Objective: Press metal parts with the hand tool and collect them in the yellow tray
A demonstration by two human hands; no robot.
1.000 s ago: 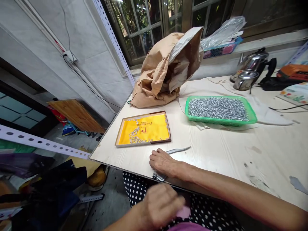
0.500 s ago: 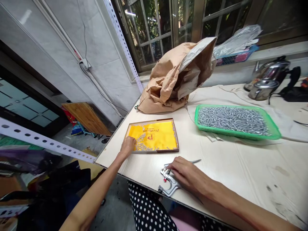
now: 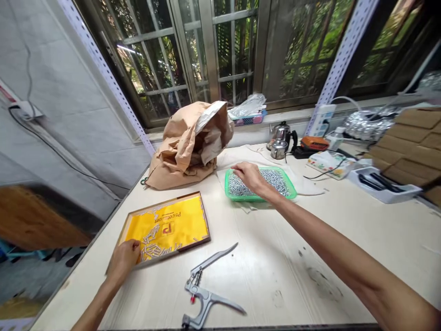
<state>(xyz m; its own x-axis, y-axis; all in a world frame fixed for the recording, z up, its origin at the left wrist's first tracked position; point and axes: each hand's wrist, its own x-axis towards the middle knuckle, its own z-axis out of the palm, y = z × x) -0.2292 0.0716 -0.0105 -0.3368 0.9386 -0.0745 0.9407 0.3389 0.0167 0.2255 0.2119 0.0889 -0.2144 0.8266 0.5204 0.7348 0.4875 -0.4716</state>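
My left hand (image 3: 123,261) grips the near left corner of a shallow wooden tray (image 3: 204,219) lined with a yellow sheet; several small metal pins (image 3: 151,248) lie in it. My right hand (image 3: 250,176) reaches far across the table into a green plastic basket (image 3: 290,193) full of small silver metal pieces (image 3: 277,178); its fingers curl down among them, and what they hold is hidden. Metal hand pliers (image 3: 203,290) lie untouched on the pale wooden table (image 3: 292,271) near its front edge.
A crumpled brown paper sack (image 3: 188,147) stands behind the tray. By the window are a steel kettle (image 3: 280,138), an orange tool (image 3: 314,143), a power strip (image 3: 322,117), cables, a white tray (image 3: 384,186) and cardboard (image 3: 416,147).
My right hand left the pliers and reached forward into the green basket. My left hand moved back to the tray's near left corner. The view rose and swung right.
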